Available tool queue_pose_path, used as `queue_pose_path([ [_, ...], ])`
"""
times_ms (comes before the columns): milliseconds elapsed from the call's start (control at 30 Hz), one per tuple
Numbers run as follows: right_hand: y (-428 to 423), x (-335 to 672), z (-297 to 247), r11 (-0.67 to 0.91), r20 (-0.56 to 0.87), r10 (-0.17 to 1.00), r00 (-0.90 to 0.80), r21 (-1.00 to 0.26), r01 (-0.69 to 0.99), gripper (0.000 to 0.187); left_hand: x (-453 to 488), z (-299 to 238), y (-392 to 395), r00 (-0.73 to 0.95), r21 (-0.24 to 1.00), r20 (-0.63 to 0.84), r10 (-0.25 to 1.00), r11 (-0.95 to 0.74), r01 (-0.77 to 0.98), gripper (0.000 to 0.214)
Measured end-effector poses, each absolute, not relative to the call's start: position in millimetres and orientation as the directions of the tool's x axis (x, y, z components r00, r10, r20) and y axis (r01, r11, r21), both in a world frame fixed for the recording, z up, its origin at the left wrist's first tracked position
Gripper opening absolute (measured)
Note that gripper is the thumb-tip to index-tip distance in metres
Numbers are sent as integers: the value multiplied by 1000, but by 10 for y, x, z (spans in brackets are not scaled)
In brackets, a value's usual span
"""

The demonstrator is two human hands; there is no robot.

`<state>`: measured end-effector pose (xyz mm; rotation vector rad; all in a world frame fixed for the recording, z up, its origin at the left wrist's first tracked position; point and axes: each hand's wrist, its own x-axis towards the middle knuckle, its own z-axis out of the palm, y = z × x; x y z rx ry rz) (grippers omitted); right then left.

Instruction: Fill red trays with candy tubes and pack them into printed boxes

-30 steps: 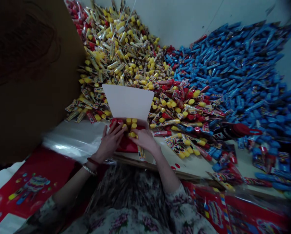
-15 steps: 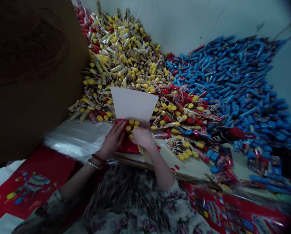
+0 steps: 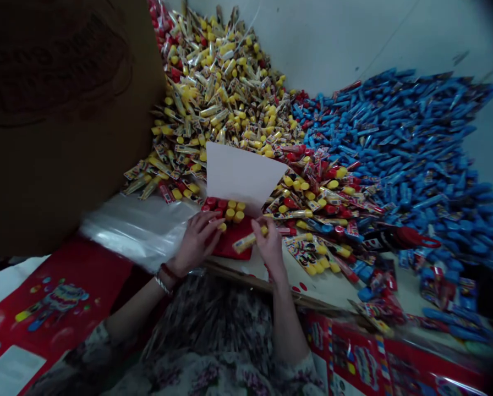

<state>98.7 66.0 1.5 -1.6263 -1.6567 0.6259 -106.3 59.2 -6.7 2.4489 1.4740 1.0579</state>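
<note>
A red box (image 3: 235, 244) with a raised white flap (image 3: 242, 175) stands in front of me, with red-capped and yellow-capped tubes (image 3: 225, 209) standing in rows inside it. My left hand (image 3: 197, 240) rests on the tubes at the box's left, fingers curled over them. My right hand (image 3: 269, 243) pinches a yellow-capped wrapped tube (image 3: 248, 240) that lies across the box's front right corner.
Three heaps of wrapped tubes fill the table behind: yellow-capped (image 3: 222, 99), red-capped mixed with yellow (image 3: 321, 192), and blue (image 3: 399, 143). A brown cardboard wall (image 3: 60, 121) stands at left. Clear plastic sheet (image 3: 139, 228) lies at left; red printed cartons (image 3: 60, 297) lie near me.
My right hand has drawn back to the right from the rows and now holds one yellow-capped tube. The left hand stays on the tubes. The view has shifted.
</note>
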Motion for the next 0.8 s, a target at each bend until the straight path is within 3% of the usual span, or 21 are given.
queue_pose_path([
  [100, 708, 1067, 17, 201, 191, 978, -88, -724, 660, 18, -1003, -124, 640, 363, 321, 399, 842, -499, 805, 28],
  [200, 735, 911, 70, 239, 50, 966, -255, -560, 793, 23, -974, -195, 699, 336, 311, 337, 880, -440, 842, 28],
  [300, 735, 705, 140, 211, -66, 965, -252, -370, 905, 29, -970, -229, 703, 347, 349, 333, 877, -456, 818, 29],
  [400, 751, 587, 203, 193, -107, 968, -228, -271, 943, 25, -971, -241, 677, 372, 370, 347, 861, -490, 789, 31],
  [567, 703, 511, 233, 167, -121, 972, -202, -255, 953, 24, -994, -266, 670, 369, 340, 408, 835, -515, 787, 27],
  [700, 635, 530, 259, 233, -173, 946, -275, -227, 946, 31, -986, -272, 676, 375, 358, 404, 834, -522, 775, 28],
  [800, 707, 638, 294, 293, -190, 915, -357, -294, 910, 25, -953, -261, 683, 360, 390, 392, 847, -507, 769, 29],
])
